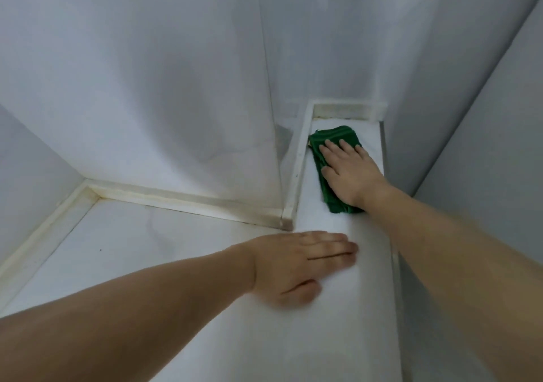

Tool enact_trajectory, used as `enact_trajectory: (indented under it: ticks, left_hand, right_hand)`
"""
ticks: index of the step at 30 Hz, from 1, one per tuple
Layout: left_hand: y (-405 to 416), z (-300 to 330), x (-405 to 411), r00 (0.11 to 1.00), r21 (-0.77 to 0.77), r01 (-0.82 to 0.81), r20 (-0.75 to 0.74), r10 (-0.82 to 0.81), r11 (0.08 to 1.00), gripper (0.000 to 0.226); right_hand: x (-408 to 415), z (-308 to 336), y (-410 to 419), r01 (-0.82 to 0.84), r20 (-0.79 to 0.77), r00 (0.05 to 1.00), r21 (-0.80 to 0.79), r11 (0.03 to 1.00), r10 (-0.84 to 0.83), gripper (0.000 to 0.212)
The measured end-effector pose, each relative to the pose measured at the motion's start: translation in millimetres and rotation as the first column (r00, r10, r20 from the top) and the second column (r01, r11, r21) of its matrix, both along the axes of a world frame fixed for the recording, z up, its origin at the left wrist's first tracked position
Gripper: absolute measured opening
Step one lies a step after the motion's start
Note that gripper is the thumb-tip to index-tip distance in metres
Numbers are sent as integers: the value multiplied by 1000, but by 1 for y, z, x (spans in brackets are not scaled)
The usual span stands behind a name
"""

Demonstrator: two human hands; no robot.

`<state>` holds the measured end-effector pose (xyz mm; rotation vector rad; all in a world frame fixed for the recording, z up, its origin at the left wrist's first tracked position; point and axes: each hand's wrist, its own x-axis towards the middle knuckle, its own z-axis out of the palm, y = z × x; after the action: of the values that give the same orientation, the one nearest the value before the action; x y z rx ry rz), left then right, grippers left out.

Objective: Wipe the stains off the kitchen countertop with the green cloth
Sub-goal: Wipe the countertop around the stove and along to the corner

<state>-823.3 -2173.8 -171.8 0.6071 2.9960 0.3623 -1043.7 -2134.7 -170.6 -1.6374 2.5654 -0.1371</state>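
- Green cloth (324, 173) lies folded on the counter (205, 264) near the raised back ledge (346, 110); soft, light, likely to bunch.
- We press it with our right hand (351, 173), fingers flat; our left hand (299, 264) rests spread on the counter, well short of the ledge.

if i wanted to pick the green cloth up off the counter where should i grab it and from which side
Probably the near end of the green cloth, coming from above. It lies folded flat on the countertop, with the right hand pressing its middle and a raised ledge close along its left edge, so the near end looks freest for a pinch grip.
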Motion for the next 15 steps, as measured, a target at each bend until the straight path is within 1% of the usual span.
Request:
enact_trajectory:
  ticks: [2,4,8,12,15]
  left_hand:
    - [-5,-6,-1,999,51,16,-38,-14,999,63]
    - [-6,-6,-3,999,81,18,-40,-14,997,64]
    - [-7,-8,-6,999,100,-11,-38,15,995,68]
    - [-7,-7,-5,999,74,-48,-17,50,996,72]
    - [-6,-6,-5,998,82,-62,-22,64,995,72]
  right_hand:
    - [-16,0,-11,-52,-10,999,-4,999,52,56]
    - [-29,2,-22,-98,-7,995,-4,995,98,55]
    - [-41,4,-38,-105,-13,994,-4,994,105,55]
    - [-43,2,-50,-3,-8,1000,-25,1000,3,57]
    - [-37,0,-58,179,20,984,-50,983,-178,60]
